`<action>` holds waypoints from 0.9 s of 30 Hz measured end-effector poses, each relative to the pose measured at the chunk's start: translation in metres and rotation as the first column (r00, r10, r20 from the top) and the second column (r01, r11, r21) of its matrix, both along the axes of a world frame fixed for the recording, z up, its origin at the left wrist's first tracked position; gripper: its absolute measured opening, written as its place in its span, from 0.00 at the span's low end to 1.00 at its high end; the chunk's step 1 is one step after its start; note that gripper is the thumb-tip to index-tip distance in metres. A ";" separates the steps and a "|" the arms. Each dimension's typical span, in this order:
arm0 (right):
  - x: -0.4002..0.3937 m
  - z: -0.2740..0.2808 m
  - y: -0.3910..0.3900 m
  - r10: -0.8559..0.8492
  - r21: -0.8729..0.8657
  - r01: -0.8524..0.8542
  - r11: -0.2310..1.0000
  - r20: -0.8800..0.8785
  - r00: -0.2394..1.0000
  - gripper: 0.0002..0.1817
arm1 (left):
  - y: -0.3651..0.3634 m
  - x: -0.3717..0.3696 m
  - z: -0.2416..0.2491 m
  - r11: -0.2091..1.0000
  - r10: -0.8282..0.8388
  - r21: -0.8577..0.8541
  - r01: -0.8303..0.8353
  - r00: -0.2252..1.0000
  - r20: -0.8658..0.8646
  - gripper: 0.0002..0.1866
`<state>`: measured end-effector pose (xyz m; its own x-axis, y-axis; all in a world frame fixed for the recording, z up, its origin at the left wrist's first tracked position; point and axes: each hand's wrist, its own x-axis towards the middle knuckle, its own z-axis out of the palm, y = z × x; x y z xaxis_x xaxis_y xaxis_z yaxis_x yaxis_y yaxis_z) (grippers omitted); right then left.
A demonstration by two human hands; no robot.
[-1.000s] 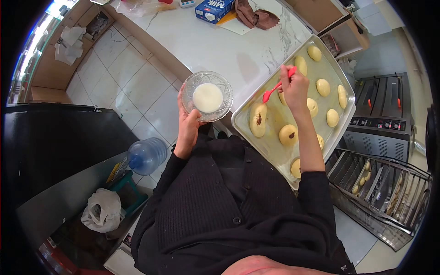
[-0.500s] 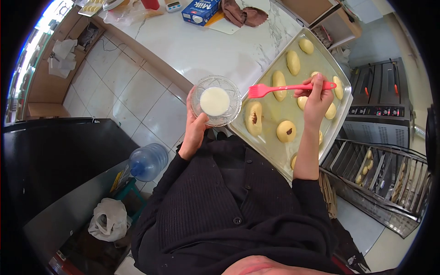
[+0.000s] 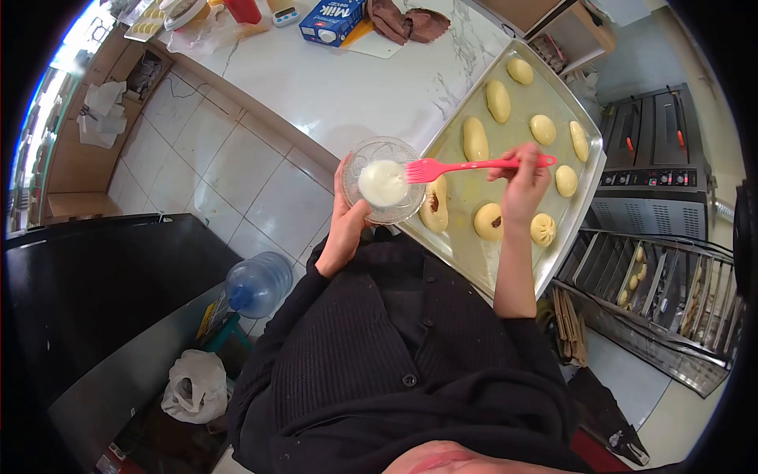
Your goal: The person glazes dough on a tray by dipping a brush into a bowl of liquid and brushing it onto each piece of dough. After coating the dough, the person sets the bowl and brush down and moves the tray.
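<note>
My left hand grips a clear glass bowl by its side, with milky liquid inside. In my right hand is a pink pastry brush, held by its handle. Its bristles reach over the bowl's right rim, at the edge of the liquid. Below my right hand lies a metal baking tray with several pieces of shaped dough. A long bun lies left of the hand, and a round bun with a dark filling spot lies below it. A pleated bun sits nearer the tray's right edge.
On the marble counter stand a blue milk carton, brown paper and a small timer. An oven and a tray rack are at right. A water jug lies at lower left.
My right hand has brought the brush left and slightly down, so its bristles now meet the bowl. The bowl has shifted a little right, and more of the buns show.
</note>
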<state>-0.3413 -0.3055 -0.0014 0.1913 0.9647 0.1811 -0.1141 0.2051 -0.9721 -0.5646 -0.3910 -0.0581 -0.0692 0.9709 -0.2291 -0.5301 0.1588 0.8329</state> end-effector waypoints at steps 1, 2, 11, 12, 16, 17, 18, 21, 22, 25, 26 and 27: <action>0.010 -0.003 0.002 -0.049 0.009 0.049 0.999 -0.036 0.998 0.18 | 0.000 0.000 0.004 1.000 0.016 -0.010 -0.016 1.000 0.025 0.40; 0.020 -0.008 0.004 -0.092 -0.009 0.092 0.996 -0.049 0.995 0.18 | 0.000 0.000 0.010 0.999 0.033 -0.019 -0.032 0.998 0.049 0.40; 0.051 -0.067 -0.008 -0.223 -0.155 0.248 0.956 0.164 0.961 0.20 | 0.006 -0.009 0.016 0.992 0.120 -0.054 -0.118 0.992 0.038 0.41; 0.051 -0.065 -0.008 -0.246 -0.126 0.268 0.955 0.167 0.955 0.20 | 0.006 -0.010 0.017 0.990 0.131 -0.051 -0.129 0.991 0.023 0.42; 0.044 -0.055 -0.010 -0.273 -0.099 0.288 0.953 0.140 0.952 0.19 | 0.008 -0.011 0.014 0.992 0.123 -0.025 -0.122 0.991 0.045 0.42; 0.036 -0.055 -0.011 -0.261 -0.113 0.275 0.955 0.124 0.957 0.19 | 0.008 -0.012 0.012 0.993 0.115 -0.023 -0.114 0.992 0.054 0.42; 0.031 -0.056 -0.011 -0.229 -0.137 0.243 0.960 0.109 0.967 0.19 | 0.009 -0.012 0.012 0.994 0.107 -0.021 -0.106 0.992 0.063 0.42; 0.036 -0.057 -0.007 -0.187 -0.154 0.216 0.964 0.179 0.966 0.19 | 0.007 -0.012 0.018 0.993 0.120 -0.015 -0.120 0.992 0.030 0.42; 0.043 -0.054 -0.005 -0.184 -0.166 0.225 0.960 0.230 0.956 0.18 | 0.007 -0.013 0.018 0.992 0.124 -0.016 -0.123 0.992 0.031 0.42; 0.042 -0.049 0.002 -0.263 -0.085 0.283 0.955 0.191 0.946 0.18 | 0.006 -0.013 0.016 0.992 0.126 -0.020 -0.125 0.991 0.044 0.42; 0.036 -0.049 0.002 -0.233 -0.105 0.255 0.961 0.187 0.954 0.19 | 0.006 -0.013 0.015 0.993 0.121 -0.019 -0.120 0.991 0.051 0.42; 0.024 -0.049 0.001 -0.203 -0.125 0.228 0.966 0.182 0.962 0.19 | 0.007 -0.013 0.014 0.993 0.116 -0.018 -0.115 0.992 0.058 0.42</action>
<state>-0.3176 -0.3050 -0.0509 0.3768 0.9219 0.0904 0.0828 0.0637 -0.9945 -0.5779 -0.3845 -0.0438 -0.1665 0.9537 -0.2505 -0.5938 0.1059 0.7976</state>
